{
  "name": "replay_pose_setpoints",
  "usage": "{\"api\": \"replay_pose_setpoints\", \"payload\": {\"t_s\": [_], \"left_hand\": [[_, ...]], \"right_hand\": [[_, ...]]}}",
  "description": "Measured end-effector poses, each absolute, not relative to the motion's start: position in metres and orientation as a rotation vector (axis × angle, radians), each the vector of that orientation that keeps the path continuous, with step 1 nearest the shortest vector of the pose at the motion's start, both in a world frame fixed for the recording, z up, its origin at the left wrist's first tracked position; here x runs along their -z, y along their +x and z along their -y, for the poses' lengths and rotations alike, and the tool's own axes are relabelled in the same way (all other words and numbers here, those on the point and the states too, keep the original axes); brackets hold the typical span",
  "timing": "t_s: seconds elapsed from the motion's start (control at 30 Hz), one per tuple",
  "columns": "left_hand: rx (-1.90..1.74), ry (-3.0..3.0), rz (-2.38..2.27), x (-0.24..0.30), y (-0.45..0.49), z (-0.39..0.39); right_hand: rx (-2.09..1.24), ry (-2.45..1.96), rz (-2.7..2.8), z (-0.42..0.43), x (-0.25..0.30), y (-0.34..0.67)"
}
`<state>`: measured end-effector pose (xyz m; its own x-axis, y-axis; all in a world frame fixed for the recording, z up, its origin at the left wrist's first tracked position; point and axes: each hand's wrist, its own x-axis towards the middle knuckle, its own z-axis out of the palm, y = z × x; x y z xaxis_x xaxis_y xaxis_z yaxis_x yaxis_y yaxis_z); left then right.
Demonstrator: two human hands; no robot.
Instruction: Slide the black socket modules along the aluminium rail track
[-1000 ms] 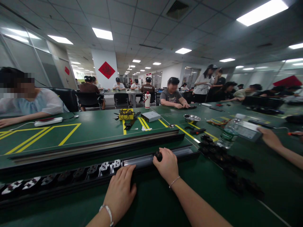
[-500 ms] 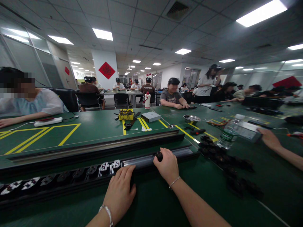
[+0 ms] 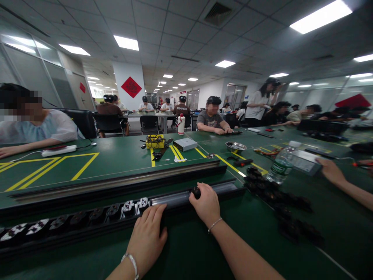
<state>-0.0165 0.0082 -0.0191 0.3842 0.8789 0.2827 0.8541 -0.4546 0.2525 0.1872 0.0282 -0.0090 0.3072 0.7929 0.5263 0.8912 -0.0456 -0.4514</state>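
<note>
A long black rail [image 3: 180, 200] with a metal channel lies across the table before me. Its left part holds a row of black socket modules [image 3: 96, 214], some with shiny white-looking faces. My left hand [image 3: 147, 233] rests on the rail's near edge just right of the last seated module, its fingers stretched out and nothing in them. Over the bare channel, my right hand [image 3: 205, 204] grips a small black socket module [image 3: 196, 192] between thumb and fingers. Most of that piece is hidden by the hand.
A second long rail [image 3: 125, 177] runs behind the first. Loose black modules [image 3: 276, 198] lie in a heap at right, beside a water bottle [image 3: 281, 163] and a metal bowl [image 3: 236, 146]. Another person's hand [image 3: 332, 171] touches a grey box [image 3: 305, 162].
Both my hands and the held socket module stay in place. In the background, the standing person has shifted slightly to the right.
</note>
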Motion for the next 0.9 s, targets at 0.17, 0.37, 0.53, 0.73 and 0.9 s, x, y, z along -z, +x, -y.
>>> {"api": "replay_pose_setpoints", "payload": {"t_s": [0.17,0.37,0.53,0.73,0.9], "left_hand": [[-0.55,2.539,-1.622,0.0174,-0.0161,-0.0076],[-0.577,2.547,-1.6,0.0183,-0.0161,-0.0082],[-0.605,2.539,-1.602,0.0173,-0.0157,-0.0076],[-0.613,2.533,-1.585,0.0168,-0.0162,-0.0077],[-0.645,2.548,-1.566,0.0185,-0.0168,-0.0099]], "right_hand": [[0.177,-1.842,1.499,-0.0281,0.0092,0.1868],[0.213,-1.835,1.509,-0.0301,0.0111,0.1881],[0.23,-1.811,1.517,-0.0309,0.012,0.1897],[0.217,-1.793,1.541,-0.0321,0.0142,0.1935],[0.205,-1.793,1.541,-0.0324,0.0132,0.1944]]}}
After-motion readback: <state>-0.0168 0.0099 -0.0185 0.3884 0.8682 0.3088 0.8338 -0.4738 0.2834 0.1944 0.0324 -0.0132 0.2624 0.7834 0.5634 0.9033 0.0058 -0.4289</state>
